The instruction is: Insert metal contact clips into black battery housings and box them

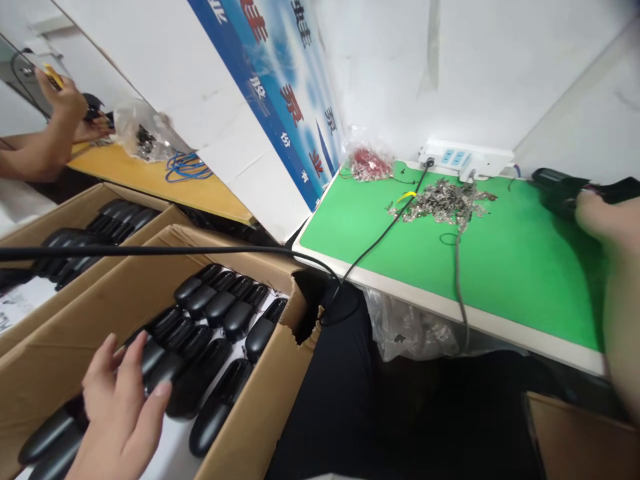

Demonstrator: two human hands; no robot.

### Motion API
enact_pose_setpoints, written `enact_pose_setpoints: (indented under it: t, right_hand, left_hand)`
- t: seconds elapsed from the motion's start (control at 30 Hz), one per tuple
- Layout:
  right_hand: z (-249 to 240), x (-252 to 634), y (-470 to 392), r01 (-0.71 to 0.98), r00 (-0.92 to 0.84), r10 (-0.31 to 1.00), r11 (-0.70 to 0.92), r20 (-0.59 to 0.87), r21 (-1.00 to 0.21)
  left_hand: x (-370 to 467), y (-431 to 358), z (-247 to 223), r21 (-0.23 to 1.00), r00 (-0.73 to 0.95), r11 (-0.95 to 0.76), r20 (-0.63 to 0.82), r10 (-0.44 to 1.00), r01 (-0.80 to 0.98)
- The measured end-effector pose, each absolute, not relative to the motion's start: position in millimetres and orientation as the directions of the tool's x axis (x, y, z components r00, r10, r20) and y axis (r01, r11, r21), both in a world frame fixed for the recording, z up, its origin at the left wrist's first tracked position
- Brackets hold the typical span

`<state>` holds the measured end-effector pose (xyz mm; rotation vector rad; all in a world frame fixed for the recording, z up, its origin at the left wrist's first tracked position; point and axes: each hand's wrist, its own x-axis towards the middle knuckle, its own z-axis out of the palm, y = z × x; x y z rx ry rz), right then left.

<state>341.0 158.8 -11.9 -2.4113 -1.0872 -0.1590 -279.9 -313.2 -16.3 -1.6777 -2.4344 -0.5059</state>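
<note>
My left hand [123, 407] hangs over an open cardboard box [273, 413], its fingers apart and curved downward. Under and beside the fingers lie glossy black plastic housings [235, 310], rounded at one end, set in rows. Whether the fingertips touch one, I cannot tell. At the right edge my right hand [600, 217] is closed on a long black object [560, 187] over the far right of the green mat [525, 267]. The object is dark and partly covered by the hand, so its kind is unclear.
Small metal parts [445, 203] are heaped on the mat, near a power strip [465, 159] and a bag of red parts [370, 163]. A black cable [150, 252] stretches across the boxes. Beyond the partition, another person's hand [67, 100] holds a yellow tool [53, 77].
</note>
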Motion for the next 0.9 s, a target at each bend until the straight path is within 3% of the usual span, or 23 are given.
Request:
enact_pose_setpoints:
  t: [0.03, 0.1, 0.23, 0.47, 0.57, 0.63, 0.7, 0.8, 0.9]
  right_hand:
    - [-3.7, 329.7, 155.0, 0.618, 0.770, 0.616, -0.656, 0.166, -0.433]
    - [9.7, 313.5, 150.8, 0.488, 0.842, 0.537, -0.721, 0.050, -0.492]
    - [16.1, 309.7, 154.3, 0.560, 0.796, 0.576, -0.586, 0.185, -0.586]
    - [4.8, 327.6, 163.0, 0.677, 0.683, 0.686, -0.466, 0.250, -0.570]
    - [8.3, 327.9, 161.2, 0.689, 0.671, 0.694, -0.453, 0.261, -0.565]
    - [11.4, 327.0, 159.3, 0.703, 0.665, 0.686, -0.438, 0.297, -0.561]
    - [13.8, 326.4, 157.5, 0.721, 0.657, 0.664, -0.416, 0.357, -0.554]
    - [16.0, 328.0, 155.5, 0.754, 0.637, 0.617, -0.376, 0.462, -0.538]
    - [18.2, 331.6, 154.5, 0.790, 0.591, 0.620, -0.315, 0.515, -0.526]
  left_hand:
    - [-270.4, -303.9, -7.1, 0.229, -0.334, 0.272, 0.301, 0.893, 0.935]
    - [-248.4, -282.5, 13.0, 0.313, -0.282, 0.185, 0.300, 0.911, 0.932]
    - [-199.6, -232.2, 50.2, 0.406, -0.131, -0.034, 0.371, 0.919, 0.913]
    - [-120.1, -127.8, 87.7, 0.394, 0.294, -0.574, 0.575, 0.763, 0.718]
    - [-96.8, -73.6, 95.9, 0.586, 0.152, -0.692, 0.707, 0.691, 0.422]
    - [-88.6, -36.0, 103.2, 0.671, 0.070, -0.709, 0.714, 0.697, 0.216]
    - [-86.9, -0.2, 113.4, 0.723, 0.158, -0.681, 0.664, 0.731, 0.113]
    - [-92.6, 44.0, 128.2, 0.924, 0.442, -0.364, 0.376, 0.815, -0.115]
    - [-94.9, 71.9, 131.1, 0.983, 0.479, -0.094, 0.160, 0.863, -0.160]
